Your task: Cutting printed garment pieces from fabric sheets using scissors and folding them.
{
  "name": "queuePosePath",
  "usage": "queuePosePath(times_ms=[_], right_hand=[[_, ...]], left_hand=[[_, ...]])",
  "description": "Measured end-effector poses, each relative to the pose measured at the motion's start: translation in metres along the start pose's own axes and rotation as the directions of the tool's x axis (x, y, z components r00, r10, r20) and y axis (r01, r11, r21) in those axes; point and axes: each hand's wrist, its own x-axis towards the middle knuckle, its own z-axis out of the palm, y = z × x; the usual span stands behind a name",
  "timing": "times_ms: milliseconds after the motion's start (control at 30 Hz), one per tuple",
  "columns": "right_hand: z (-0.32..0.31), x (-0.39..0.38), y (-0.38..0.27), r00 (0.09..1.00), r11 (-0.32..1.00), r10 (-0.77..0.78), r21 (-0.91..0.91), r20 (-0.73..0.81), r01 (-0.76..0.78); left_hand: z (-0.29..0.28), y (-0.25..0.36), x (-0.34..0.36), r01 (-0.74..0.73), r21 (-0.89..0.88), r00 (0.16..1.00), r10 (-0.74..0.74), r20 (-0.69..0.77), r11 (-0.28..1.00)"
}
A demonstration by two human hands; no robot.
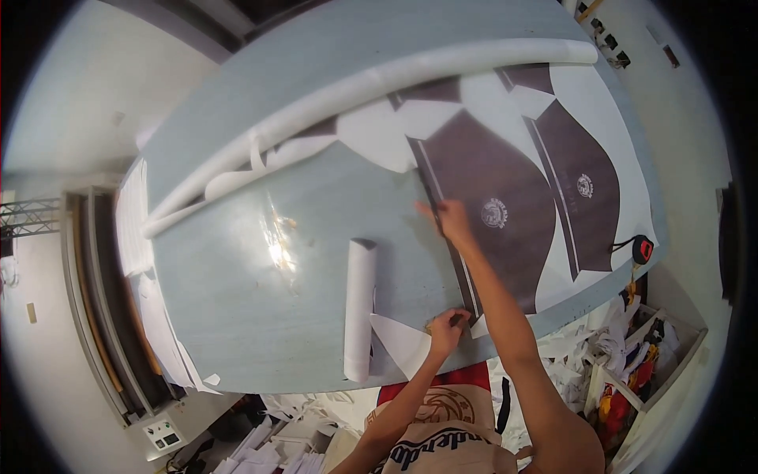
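Observation:
A large printed sheet (pixel 513 201) with dark brown, garment-shaped panels lies on a blue-grey table. My right hand (pixel 452 220) rests at the left edge of the wide brown panel, at least one finger stretched out to the left. Nearer to me, my left hand (pixel 448 332) is closed in a pinch beside that panel's lower left corner. Something small and dark shows at its fingertips, too small to name. To its left, a loose white paper piece (pixel 400 340) lies by a short white roll (pixel 360 308).
A long white roll (pixel 379 75) stretches across the far side of the blue-grey table (pixel 221 316). A red and black tape measure (pixel 641 250) sits at the right edge. Below stand bins of scraps (pixel 632 379). White sheets (pixel 162 332) hang over the left end.

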Motion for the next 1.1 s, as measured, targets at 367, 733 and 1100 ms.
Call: queuePosePath(times_ms=[367, 733, 1100], right_hand=[[-0.107, -0.278, 0.081, 0.978, 0.989, 0.115, 0.108, -0.176, -0.097], [-0.219, -0.471, 0.157, 0.849, 0.897, 0.44, 0.184, -0.294, -0.402], [-0.347, -0.445, 0.203, 0.915, 0.903, 0.401, -0.147, -0.053, -0.404]], left_hand=[[0.022, -0.04, -0.022, -0.38, 0.233, 0.911, 0.406, -0.073, 0.895], [0.114, -0.046, -0.068, 0.308, -0.733, 0.921, -0.384, 0.069, 0.607], [0.222, 0.036, -0.067, 0.297, -0.621, 0.925, -0.379, -0.001, 0.726]])
